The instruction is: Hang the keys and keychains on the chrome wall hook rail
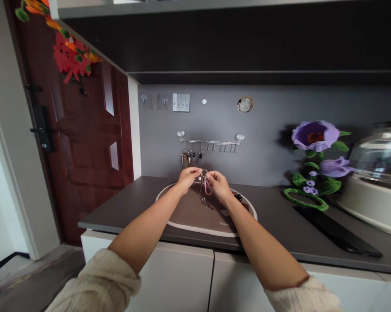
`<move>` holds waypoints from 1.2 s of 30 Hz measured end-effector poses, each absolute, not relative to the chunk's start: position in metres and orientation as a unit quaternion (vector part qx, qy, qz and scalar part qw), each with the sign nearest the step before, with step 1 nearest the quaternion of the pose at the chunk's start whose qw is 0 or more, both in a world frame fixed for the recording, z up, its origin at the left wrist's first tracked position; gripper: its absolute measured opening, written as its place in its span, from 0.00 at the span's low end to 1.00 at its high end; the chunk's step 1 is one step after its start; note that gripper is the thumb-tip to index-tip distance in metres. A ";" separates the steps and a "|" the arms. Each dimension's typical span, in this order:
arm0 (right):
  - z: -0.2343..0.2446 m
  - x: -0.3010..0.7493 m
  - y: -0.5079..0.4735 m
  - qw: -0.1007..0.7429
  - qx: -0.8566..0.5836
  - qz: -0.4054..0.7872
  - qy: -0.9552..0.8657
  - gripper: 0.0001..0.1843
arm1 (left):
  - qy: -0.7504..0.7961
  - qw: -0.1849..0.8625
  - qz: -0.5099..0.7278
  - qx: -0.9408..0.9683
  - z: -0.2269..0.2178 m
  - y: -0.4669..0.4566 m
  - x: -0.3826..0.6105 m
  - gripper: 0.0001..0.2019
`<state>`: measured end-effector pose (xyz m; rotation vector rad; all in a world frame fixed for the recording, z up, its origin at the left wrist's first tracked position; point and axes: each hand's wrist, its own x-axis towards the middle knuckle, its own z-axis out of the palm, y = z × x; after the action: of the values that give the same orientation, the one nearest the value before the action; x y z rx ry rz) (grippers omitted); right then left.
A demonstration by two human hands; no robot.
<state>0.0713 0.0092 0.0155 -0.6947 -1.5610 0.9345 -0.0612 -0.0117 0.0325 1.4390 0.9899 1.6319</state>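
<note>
Over the counter, a metal key ring [204,172] with a pink loop strap [208,188] is pinched between my two hands. My left hand [188,178] grips it from the left with thumb and fingertips. On the other side, my right hand [219,184] has its fingers closed at the ring, beside the pink strap. Below them lies a brown oval mat [185,208] with a pale rim. Small metal pieces [204,202] show just under the hands; I cannot tell whether they lie on the mat or hang from the ring.
Behind my hands, a hook rail [211,142] on the grey wall carries several keys [189,157] at its left end. Rightward are a purple flower ornament [315,136], a long black object [338,232] and a domed white appliance [377,199]. A shelf [247,39] overhangs; a red-brown door [94,151] stands left.
</note>
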 end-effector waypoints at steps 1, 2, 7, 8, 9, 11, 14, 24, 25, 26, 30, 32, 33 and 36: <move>0.016 0.072 0.010 0.567 -0.295 0.395 -0.660 0.17 | 0.393 0.358 0.635 0.560 0.036 -0.011 -0.059 0.12; 0.017 0.072 0.011 0.573 -0.294 0.394 -0.656 0.17 | 0.402 0.348 0.637 0.558 0.039 -0.011 -0.057 0.12; 0.028 0.076 0.015 0.600 -0.319 0.351 -0.644 0.16 | 0.454 0.286 0.660 0.525 0.035 -0.002 -0.055 0.13; 0.033 0.077 0.018 0.602 -0.327 0.336 -0.646 0.15 | 0.461 0.271 0.660 0.528 0.031 0.001 -0.057 0.13; 0.037 0.078 0.020 0.604 -0.336 0.323 -0.646 0.14 | 0.468 0.256 0.654 0.536 0.027 0.003 -0.059 0.13; 0.048 0.079 0.027 0.610 -0.348 0.312 -0.640 0.11 | 0.481 0.217 0.631 0.568 0.020 0.007 -0.063 0.13; 0.063 0.076 0.037 0.625 -0.338 0.350 -0.610 0.07 | 0.499 0.158 0.587 0.617 0.014 0.007 -0.067 0.14; 0.095 0.050 0.059 0.651 -0.335 0.463 -0.499 0.07 | 0.511 0.108 0.571 0.634 0.011 0.012 -0.069 0.14; 0.096 0.047 0.062 0.652 -0.337 0.470 -0.490 0.07 | 0.514 0.108 0.572 0.630 0.011 0.013 -0.070 0.14; 0.097 0.045 0.065 0.653 -0.339 0.475 -0.482 0.08 | 0.516 0.108 0.574 0.626 0.011 0.014 -0.071 0.14; 0.096 0.039 0.077 0.666 -0.348 0.480 -0.453 0.10 | 0.521 0.106 0.582 0.615 0.011 0.014 -0.072 0.14; 0.094 0.037 0.081 0.670 -0.347 0.482 -0.445 0.11 | 0.525 0.109 0.585 0.608 0.012 0.014 -0.072 0.14; 0.093 0.036 0.082 0.671 -0.345 0.484 -0.442 0.11 | 0.527 0.112 0.587 0.604 0.011 0.015 -0.072 0.14; 0.090 0.035 0.085 0.674 -0.340 0.486 -0.440 0.12 | 0.526 0.119 0.596 0.596 0.010 0.017 -0.072 0.14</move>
<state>0.0355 0.0847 0.0897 -0.7651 -0.9894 1.0941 -0.0723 0.0174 0.0104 1.7417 1.5367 1.7417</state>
